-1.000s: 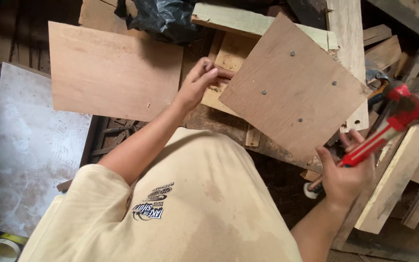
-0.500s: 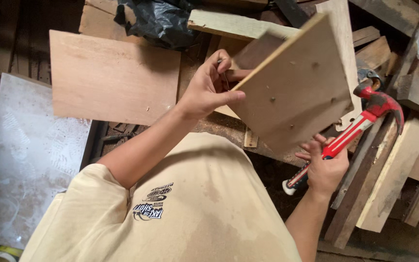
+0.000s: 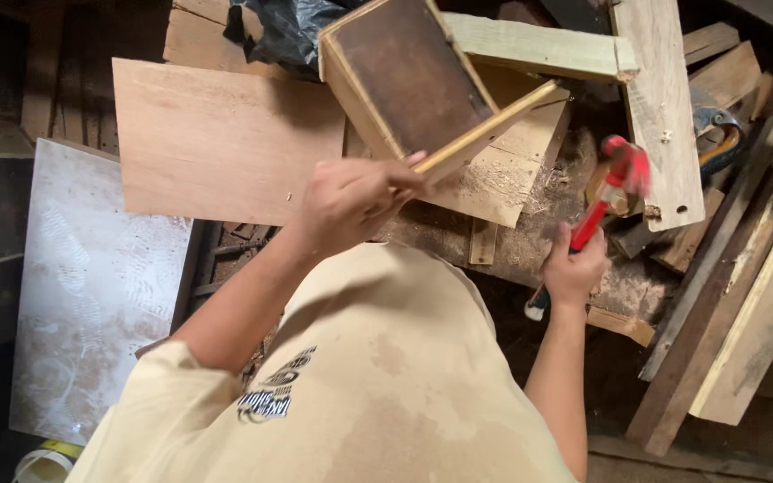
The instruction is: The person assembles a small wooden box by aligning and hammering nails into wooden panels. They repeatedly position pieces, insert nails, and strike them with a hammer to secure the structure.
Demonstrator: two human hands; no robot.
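Scrap-wood pile (image 3: 726, 268), left hand (image 3: 351, 201) tilting board (image 3: 404, 80), red hammer (image 3: 615, 183) head blurred

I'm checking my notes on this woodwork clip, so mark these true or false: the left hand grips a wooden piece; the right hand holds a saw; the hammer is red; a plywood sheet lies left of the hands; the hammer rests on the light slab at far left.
1. The left hand grips a wooden box-like piece. True.
2. The right hand holds a saw. False: it holds a hammer.
3. The hammer is red. True.
4. A plywood sheet lies left of the hands. True.
5. The hammer rests on the light slab. False: it is raised in the right hand.
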